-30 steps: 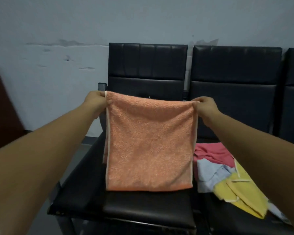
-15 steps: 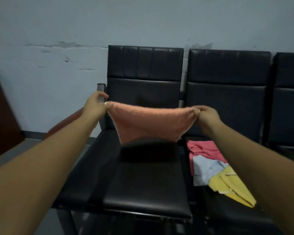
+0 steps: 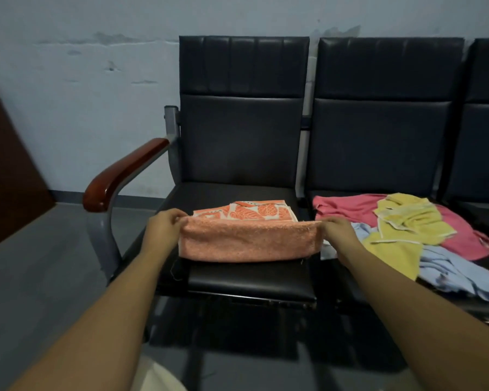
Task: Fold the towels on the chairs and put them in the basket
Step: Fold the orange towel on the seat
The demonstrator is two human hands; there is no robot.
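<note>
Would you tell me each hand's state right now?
Left hand: pinches the left end of the orange terry towel.
Right hand: pinches its right end.

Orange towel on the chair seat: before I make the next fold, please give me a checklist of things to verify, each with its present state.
1. Left hand pinches one end of the orange towel: ok.
2. Right hand pinches the other end: ok.
3. Towel lies on the chair seat: ok.
4. Top edge level between the hands: ok.
5. Towel apart from the pile of towels on the next chair: cannot tell, the right hand hides it.
6. Basket in view: not ok.
</note>
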